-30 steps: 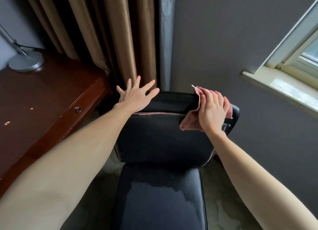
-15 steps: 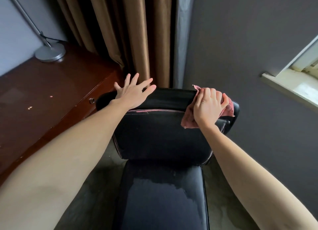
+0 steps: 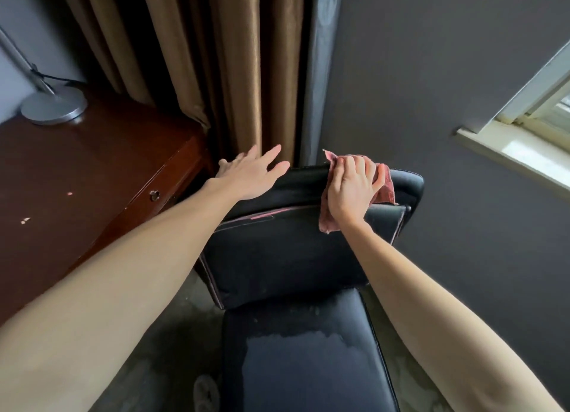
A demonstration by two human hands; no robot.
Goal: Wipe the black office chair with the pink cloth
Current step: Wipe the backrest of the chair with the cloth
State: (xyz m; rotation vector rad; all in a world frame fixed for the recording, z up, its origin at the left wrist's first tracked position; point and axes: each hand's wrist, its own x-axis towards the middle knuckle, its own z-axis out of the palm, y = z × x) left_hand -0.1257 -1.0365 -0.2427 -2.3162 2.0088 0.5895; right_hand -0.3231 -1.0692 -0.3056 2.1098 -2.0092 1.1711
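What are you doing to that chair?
A person is wiping the black office chair. Their right hand holds the pink cloth against the top edge of the backrest, with the fingers bent over it. The left hand, fingers spread, rests on the backrest's other top corner, probably to steady the chair. Part of the seat has a damp-looking sheen. The chair stands beside a wooden desk and in front of brown curtains.

The person's left hand (image 3: 246, 178) and right hand (image 3: 350, 192) are bare, and the left forearm (image 3: 129, 269) and right forearm (image 3: 431, 306) show uncovered to the view's lower edge.
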